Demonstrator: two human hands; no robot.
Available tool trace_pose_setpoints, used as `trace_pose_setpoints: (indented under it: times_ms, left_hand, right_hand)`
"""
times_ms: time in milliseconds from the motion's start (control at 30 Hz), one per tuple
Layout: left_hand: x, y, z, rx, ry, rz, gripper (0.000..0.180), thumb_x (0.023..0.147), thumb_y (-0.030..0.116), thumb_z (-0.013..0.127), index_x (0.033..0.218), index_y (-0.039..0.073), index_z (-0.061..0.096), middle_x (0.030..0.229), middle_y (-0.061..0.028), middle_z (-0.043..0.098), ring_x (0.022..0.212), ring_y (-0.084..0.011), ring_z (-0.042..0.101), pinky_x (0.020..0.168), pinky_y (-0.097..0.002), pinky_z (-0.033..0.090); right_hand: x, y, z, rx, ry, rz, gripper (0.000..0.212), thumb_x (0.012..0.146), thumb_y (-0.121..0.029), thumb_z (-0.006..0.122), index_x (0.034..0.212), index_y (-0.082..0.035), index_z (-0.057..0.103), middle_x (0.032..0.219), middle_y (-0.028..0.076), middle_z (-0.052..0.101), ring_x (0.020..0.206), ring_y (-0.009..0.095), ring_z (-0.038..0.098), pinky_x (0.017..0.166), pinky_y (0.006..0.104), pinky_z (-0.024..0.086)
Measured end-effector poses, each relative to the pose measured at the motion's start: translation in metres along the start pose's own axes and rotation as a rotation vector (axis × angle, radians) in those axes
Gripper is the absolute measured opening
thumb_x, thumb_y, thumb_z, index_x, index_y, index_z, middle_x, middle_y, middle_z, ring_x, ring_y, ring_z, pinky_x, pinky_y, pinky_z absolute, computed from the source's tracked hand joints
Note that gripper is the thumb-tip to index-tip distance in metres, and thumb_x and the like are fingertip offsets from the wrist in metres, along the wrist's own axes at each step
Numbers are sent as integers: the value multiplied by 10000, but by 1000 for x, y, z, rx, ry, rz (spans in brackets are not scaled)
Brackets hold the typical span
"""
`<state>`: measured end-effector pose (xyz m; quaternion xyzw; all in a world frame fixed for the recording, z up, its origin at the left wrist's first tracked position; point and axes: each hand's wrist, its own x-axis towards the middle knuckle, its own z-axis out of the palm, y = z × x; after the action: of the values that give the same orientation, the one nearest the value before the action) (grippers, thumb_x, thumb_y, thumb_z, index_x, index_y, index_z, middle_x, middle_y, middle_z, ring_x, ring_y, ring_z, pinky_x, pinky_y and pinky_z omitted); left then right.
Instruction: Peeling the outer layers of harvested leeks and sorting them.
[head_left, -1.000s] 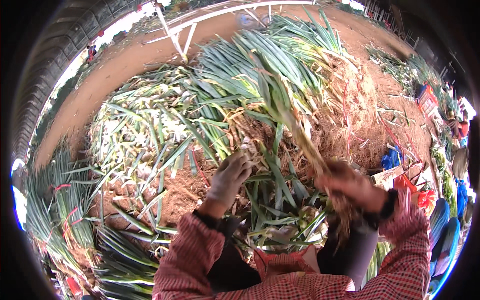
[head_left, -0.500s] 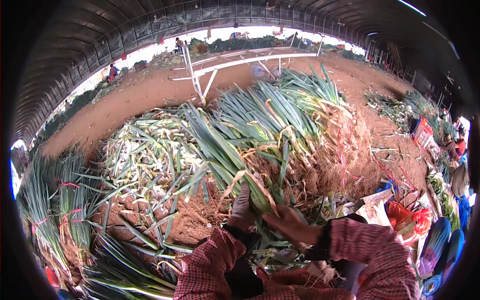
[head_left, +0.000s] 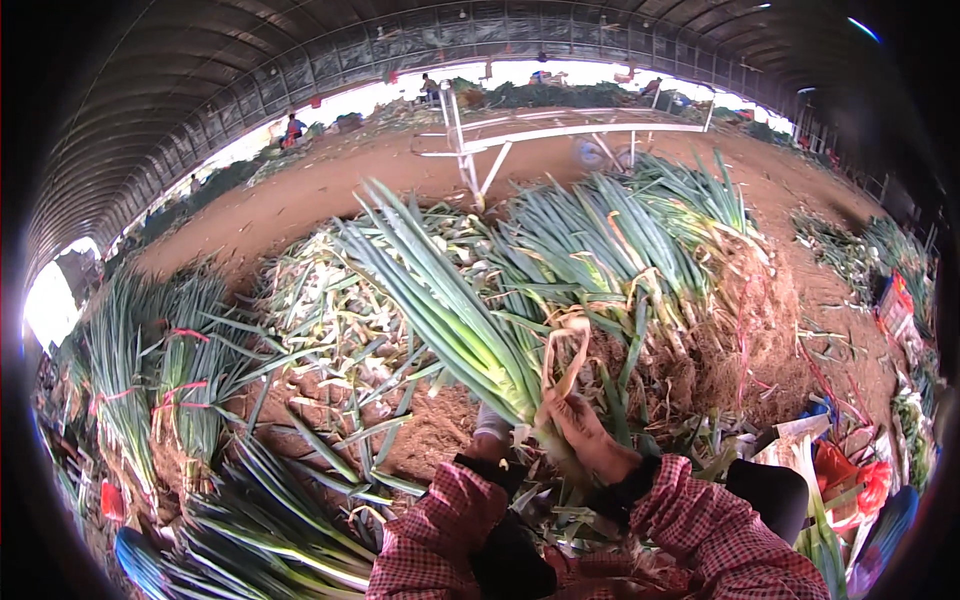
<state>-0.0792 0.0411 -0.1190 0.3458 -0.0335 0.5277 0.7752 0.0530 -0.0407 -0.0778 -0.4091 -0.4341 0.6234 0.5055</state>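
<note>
My left hand (head_left: 490, 428), in a greyish glove, is closed round the lower part of a leek (head_left: 445, 315), partly hidden behind the stalk. The long green leaves fan up and to the left. My right hand (head_left: 585, 435) is closed at the stalk's right side, pinching a withered tan leaf (head_left: 568, 350) that loops up above the fingers. Just beyond and to the right lies a heap of untrimmed leeks (head_left: 600, 240) with shaggy brown roots (head_left: 730, 310). Stripped leaves (head_left: 335, 300) are piled to the left of it.
Tied leek bundles (head_left: 165, 370) with pink bands stand at the left, and loose leeks (head_left: 270, 520) lie near my left arm. Behind the heap is a white metal frame (head_left: 560, 130). Red plastic bags (head_left: 850, 485) sit at the right. Several people are in the distance.
The leek has swung more upright, with its leaves spread wider. My right hand has come in along the stalk, and the withered leaf now loops away from it. The view has turned slightly left.
</note>
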Motion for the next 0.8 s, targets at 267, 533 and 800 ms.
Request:
trace_pose_setpoints:
  times_ms: [267, 533, 800]
  left_hand:
    - [-22, -17, 52, -157, 358, 185, 452, 847, 465, 423, 1121, 108, 466, 1041, -52, 549, 922, -178, 542, 794, -331, 456]
    - [-11, -31, 16, 50, 605, 131, 352, 847, 370, 516, 930, 30, 554, 817, -83, 600, 701, -162, 579, 617, -274, 474]
    - [10, 51, 3, 109, 1219, 368, 604, 603, 319, 777, 1024, -2, 487, 945, -133, 562, 775, -238, 569, 697, -349, 517]
  right_hand:
    - [12, 29, -9, -840, 418, -457, 249, 759, -210, 600, 855, 7, 525, 691, 193, 544, 626, 380, 532, 532, 402, 416]
    - [16, 49, 0, -684, 628, -645, 159, 803, -99, 536, 918, 10, 530, 736, 158, 574, 629, 294, 555, 552, 353, 425]
    - [-47, 36, -5, -32, -239, -187, 156, 819, -27, 509, 970, -7, 542, 867, 77, 607, 707, 129, 568, 626, 236, 448]
